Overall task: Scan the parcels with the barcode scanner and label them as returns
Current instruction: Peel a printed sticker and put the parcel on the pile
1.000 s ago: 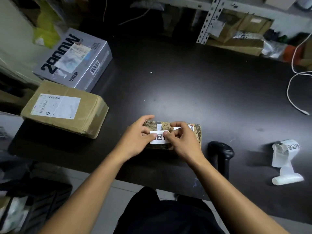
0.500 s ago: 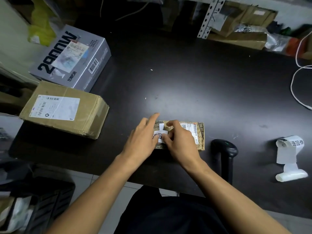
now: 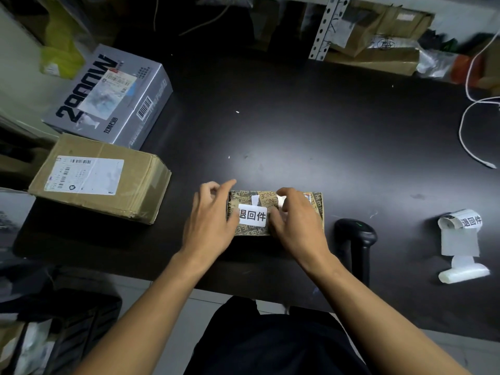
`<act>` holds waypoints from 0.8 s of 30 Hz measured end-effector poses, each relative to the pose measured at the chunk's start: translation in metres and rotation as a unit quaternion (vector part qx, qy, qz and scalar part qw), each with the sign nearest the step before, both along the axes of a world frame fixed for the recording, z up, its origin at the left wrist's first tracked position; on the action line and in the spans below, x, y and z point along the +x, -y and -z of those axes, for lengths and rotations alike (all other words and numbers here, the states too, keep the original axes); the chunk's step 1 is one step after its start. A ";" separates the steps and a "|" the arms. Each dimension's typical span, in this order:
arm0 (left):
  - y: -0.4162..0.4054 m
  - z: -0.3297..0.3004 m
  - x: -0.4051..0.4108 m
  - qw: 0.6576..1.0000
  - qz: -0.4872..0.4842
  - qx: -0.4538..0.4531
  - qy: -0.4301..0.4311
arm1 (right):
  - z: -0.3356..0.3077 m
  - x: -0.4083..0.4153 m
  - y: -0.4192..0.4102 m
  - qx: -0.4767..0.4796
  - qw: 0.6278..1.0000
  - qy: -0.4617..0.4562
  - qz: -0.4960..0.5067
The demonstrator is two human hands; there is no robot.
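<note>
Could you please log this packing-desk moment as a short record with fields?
parcel in work: small printed parcel near the desk's front edge
return label: white sticker lying on the parcel's top
left hand: fingers loose, at the sticker's left edge
right hand: on the parcel, right of the sticker
scanner: black barcode scanner on the desk, unheld
label roll: far right
waiting parcels: brown carton, grey box

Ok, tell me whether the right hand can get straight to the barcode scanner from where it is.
Probably yes. The barcode scanner lies just right of the right hand, which rests on the small parcel holding nothing; only bare table lies between.
</note>
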State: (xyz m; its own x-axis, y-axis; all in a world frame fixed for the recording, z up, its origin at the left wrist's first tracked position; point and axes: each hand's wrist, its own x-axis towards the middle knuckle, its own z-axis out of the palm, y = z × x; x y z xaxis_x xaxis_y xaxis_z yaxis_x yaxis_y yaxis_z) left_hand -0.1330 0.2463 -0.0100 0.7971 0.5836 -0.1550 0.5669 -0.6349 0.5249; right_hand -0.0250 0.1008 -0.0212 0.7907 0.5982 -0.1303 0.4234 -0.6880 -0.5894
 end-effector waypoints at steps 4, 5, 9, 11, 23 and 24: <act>0.004 0.006 0.001 0.997 0.023 -0.076 -0.002 | -0.001 0.008 0.022 0.032 0.998 0.037 0.032; 0.003 0.009 0.000 0.994 0.021 -0.105 -0.007 | -0.002 0.011 0.029 0.031 0.998 0.039 0.036; 0.001 0.015 -0.008 0.977 0.009 -0.211 -0.014 | 0.001 0.020 0.053 -0.005 0.999 0.004 0.045; 0.002 0.017 -0.010 0.968 0.007 -0.249 -0.021 | 0.003 0.019 0.059 -0.013 0.998 -0.036 0.041; 0.031 0.020 -0.053 0.962 -0.076 -0.254 0.071 | -0.006 0.006 0.077 0.040 0.989 -0.129 -0.052; 0.038 0.018 -0.062 0.962 -0.091 -0.246 0.078 | -0.008 0.004 0.077 0.040 0.988 -0.130 -0.073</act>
State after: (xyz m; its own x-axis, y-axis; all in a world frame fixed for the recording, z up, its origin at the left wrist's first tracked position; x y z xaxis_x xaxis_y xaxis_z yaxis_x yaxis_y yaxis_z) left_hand -0.1954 0.2085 -0.0276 0.7246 0.6022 -0.3352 0.5356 -0.1859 0.8237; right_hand -0.0211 0.0233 -0.0136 0.6409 0.7206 -0.2644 0.3428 -0.5769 -0.7414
